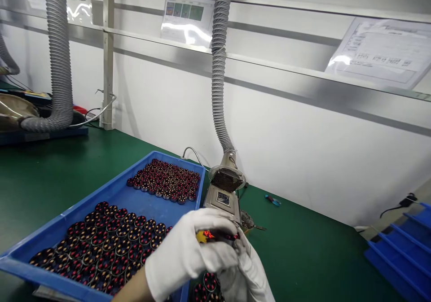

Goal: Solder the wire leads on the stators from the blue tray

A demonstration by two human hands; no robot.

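Observation:
My left hand, in a white glove, is closed with thumb and fingers bent toward my right hand. My right hand, also gloved, is closed against the left fingertips. Between the fingertips shows a small dark round part with red spots, mostly covered by the gloves. Through the gap in my left hand a yellow device with a red lit display can be seen behind. Below my hands lie several round black parts with red dots, partly hidden by the gloves.
A blue tray at left holds many round parts with red and gold dots. Behind my hands stands a metal soldering station under a grey extraction hose. Pliers lie on the green table; blue bins stand at right.

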